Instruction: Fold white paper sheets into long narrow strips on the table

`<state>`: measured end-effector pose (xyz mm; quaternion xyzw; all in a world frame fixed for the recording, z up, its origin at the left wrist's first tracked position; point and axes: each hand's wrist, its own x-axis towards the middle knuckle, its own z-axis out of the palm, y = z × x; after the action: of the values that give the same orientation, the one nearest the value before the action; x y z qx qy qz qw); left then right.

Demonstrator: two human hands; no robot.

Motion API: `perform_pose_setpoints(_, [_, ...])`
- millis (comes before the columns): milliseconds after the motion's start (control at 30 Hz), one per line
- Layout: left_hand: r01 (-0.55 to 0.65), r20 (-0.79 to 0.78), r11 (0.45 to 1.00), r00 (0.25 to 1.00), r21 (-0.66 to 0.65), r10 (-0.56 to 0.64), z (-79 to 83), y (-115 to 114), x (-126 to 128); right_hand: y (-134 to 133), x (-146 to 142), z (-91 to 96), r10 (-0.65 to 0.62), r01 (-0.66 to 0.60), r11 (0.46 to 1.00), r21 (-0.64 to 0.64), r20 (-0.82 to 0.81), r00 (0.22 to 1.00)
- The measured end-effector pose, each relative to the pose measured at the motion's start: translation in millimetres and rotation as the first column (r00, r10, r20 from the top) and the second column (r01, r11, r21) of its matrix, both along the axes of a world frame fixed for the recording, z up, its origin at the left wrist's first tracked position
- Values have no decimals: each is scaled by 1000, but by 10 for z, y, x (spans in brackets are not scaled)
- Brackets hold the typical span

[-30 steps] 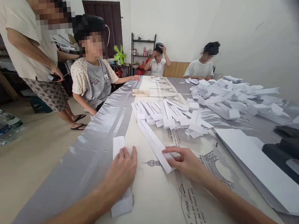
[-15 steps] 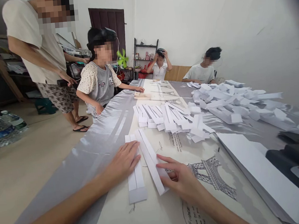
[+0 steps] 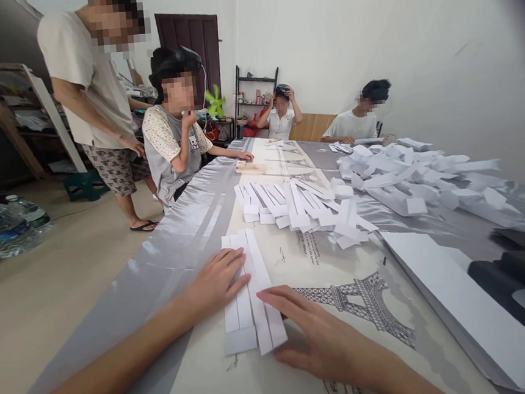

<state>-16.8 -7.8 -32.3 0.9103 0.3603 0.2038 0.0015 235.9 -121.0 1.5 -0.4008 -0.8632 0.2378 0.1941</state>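
Left hand [image 3: 217,280]: palm down, fingers extended and close together, laid flat across a long, folded white paper strip [image 3: 241,340], thumb tip at its inner edge. Right hand [image 3: 330,335]: loosely curved, thumb and index finger apart, index fingertip on a 2nd folded white paper strip [image 3: 256,268] near its lower end — whether the hidden fingers grip it cannot be told. The 2 strips lie side by side, the 2nd slanting slightly, on a cream runner [image 3: 204,374] printed with black tower drawings, over a shiny grey tablecloth [image 3: 188,246]. Beyond them sits a pile of similar white folded strips [image 3: 297,203]; farther right, a larger heap of white folded paper [image 3: 402,172]. Nearer on the right lies a stack of large white sheets [image 3: 465,302]. Also present: 4 other people — 3 at the table, 1 standing at left.
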Motion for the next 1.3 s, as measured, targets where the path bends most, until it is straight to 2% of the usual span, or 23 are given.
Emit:
perform_pose_setpoints(67, [2,-4,1000,1000,-7,-2,-6,5,-4,16,-3,1,32,-41,989,139,67,997])
perform_pose_setpoints(167, [1,4,1000,1000,-4,-1,-28,10,-2,55,-30,-6,85,-121,923,365,114,990])
perform_pose_setpoints(267, [-25,17,1000,1000,-12,26,-37,4,6,75,-69,-9,164,-209,866,454,136,977])
perform_pose_setpoints(367, [-43,-7,998,999,-36,43,-12,-11,11,72,-89,-16,198,-242,858,453,144,970])
perform_pose_setpoints(633, [-13,-45,999,999,-36,12,66,-41,3,52,-65,14,251,-286,891,352,143,957])
perform_pose_setpoints(967, [-9,-39,998,999,-59,7,95,-50,30,3,-102,51,258,-314,859,404,188,948])
perform_pose_setpoints(1167, [-5,-28,999,1000,-48,4,76,-39,17,-4,-88,64,288,-320,878,357,141,947])
perform_pose_setpoints(1300, [11,-9,999,1000,-33,-11,68,-38,21,-10,-95,35,262,-292,895,337,133,956])
